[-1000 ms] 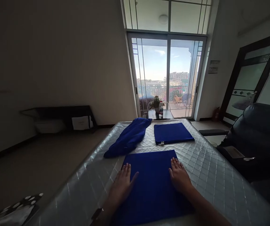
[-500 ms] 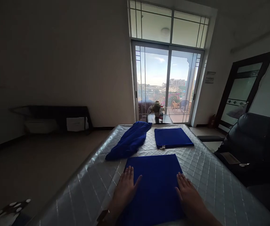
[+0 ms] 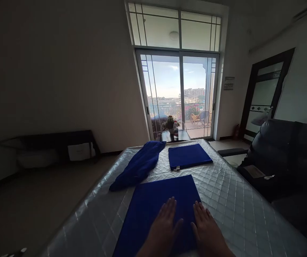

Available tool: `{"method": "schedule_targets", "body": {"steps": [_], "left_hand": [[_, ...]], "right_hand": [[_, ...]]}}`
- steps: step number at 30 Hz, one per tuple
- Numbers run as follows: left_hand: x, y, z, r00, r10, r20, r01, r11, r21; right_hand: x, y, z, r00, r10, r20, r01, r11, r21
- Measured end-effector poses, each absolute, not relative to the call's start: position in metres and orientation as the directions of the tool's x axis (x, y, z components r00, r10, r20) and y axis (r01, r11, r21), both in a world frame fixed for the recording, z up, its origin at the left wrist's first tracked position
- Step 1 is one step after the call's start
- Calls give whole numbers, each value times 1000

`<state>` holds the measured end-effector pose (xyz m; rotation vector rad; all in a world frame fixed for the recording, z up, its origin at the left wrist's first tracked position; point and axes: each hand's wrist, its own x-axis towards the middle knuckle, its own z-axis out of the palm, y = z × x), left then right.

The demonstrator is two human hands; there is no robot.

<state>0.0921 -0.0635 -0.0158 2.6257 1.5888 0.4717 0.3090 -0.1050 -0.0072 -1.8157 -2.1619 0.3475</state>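
Lying flat before the person, the nearest blue cloth (image 3: pixel 145 210) pointed its far edge toward the glass door (image 3: pixel 166 85).
Its sides ran away from the person; with the near end out of view, the long axis could not be told. The left hand (image 3: pixel 164 224) was over its middle, the right hand (image 3: pixel 206 228) at its right edge, fingers straight and unclenched, gripping nothing. Beneath was a silvery quilted cover (image 3: pixel 231 192), in a dim room with a dark armchair (image 3: pixel 287 157) at right. Half a second earlier, the left hand had been at the cloth's left edge.
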Motion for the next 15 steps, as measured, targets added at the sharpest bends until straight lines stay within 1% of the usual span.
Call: {"method": "schedule_targets", "body": {"steps": [2,5,8,11,13,15], "left_hand": [[126,-73,-13,550,811,200,773,-585,243],[155,-78,-8,596,781,187,727,-624,286],[151,-79,-8,566,801,192,752,-598,278],[122,-82,-12,531,831,164,791,-556,254],[92,-86,-18,485,865,132,832,-502,237],[56,-91,-27,406,905,129,879,-425,217]], "right_hand": [[310,-104,-10,-184,979,84,913,202,-354],[311,-102,-14,-226,968,109,912,250,-326],[312,-101,-16,-220,972,81,916,235,-325],[311,-102,-11,-169,982,80,917,187,-352],[310,-105,-6,-152,985,81,914,172,-368],[310,-107,0,-160,986,52,914,168,-370]]}}
